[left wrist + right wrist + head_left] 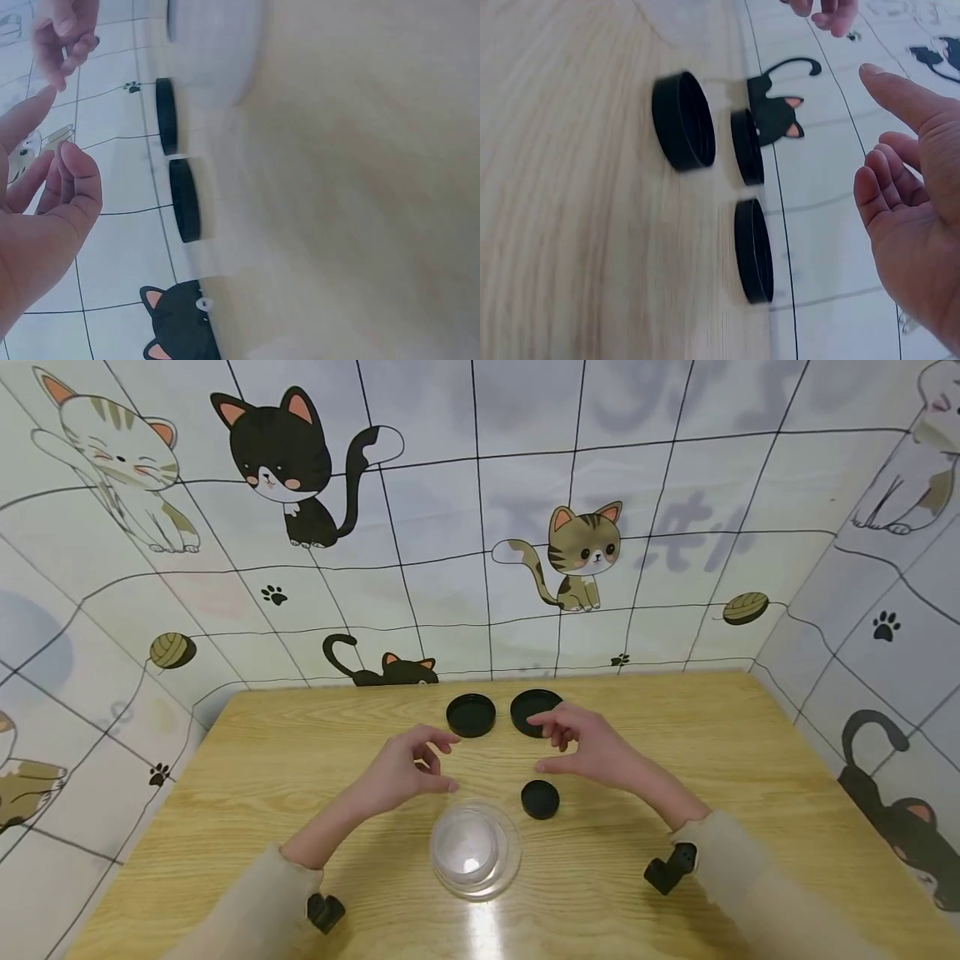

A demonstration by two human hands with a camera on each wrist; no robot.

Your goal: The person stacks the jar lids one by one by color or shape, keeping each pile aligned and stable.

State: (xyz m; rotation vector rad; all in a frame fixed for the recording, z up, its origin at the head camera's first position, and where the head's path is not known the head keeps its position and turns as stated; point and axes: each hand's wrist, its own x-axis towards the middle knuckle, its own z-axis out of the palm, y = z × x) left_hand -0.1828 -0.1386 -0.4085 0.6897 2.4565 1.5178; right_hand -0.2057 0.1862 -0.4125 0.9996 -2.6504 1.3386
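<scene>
Nothing is held by the left hand (401, 768) or right hand (597, 752), thumbs and fingers parted. Towards six o'clock, the clear jar (465, 845) should prove light, stiff, slippery, best gripped by its sides. From it, the broad lid (528, 707) is seen at one o'clock, the medium lid (471, 717) at twelve, the small lid (540, 800) at two, rims probably easily pinched.
</scene>
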